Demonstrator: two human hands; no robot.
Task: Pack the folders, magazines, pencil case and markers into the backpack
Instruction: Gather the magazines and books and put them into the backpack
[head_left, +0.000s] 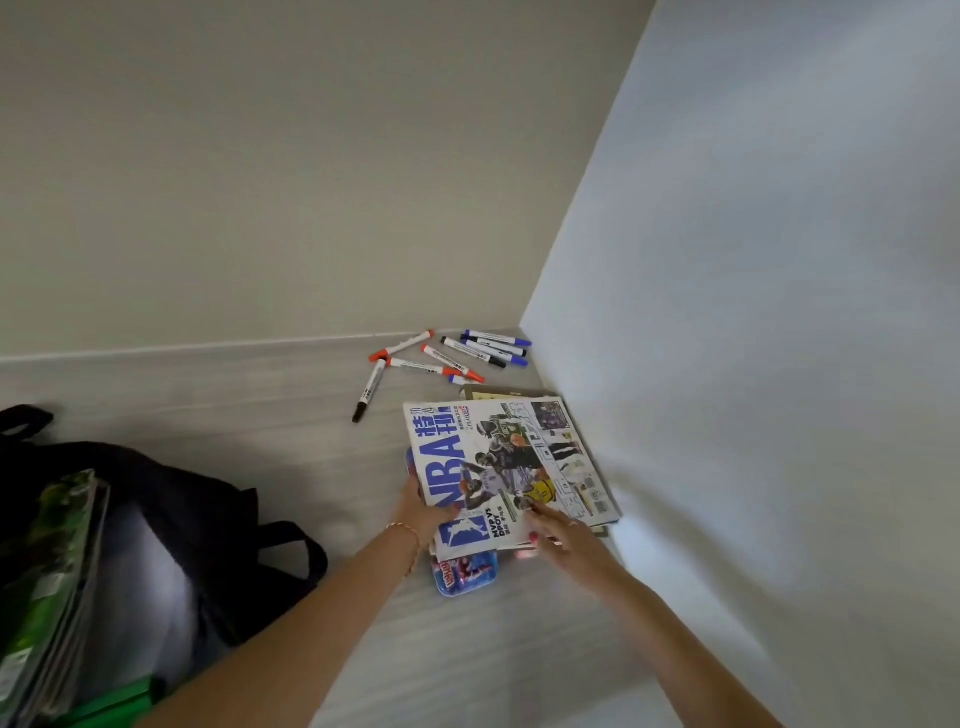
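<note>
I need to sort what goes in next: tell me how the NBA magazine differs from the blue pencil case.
The NBA magazine is flat, thin and wide, mostly white with printed photos; the blue pencil case is thicker, smaller in outline and rounded at its corners. The magazine lies on top; the pencil case sits under it, only partly showing. The left hand grips the magazine's edge and the right hand rests on its cover. Both are still outside the backpack.

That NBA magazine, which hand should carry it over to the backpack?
Probably the left hand: it already grips the NBA magazine on the edge facing the backpack. The right hand only rests on the cover.
</note>
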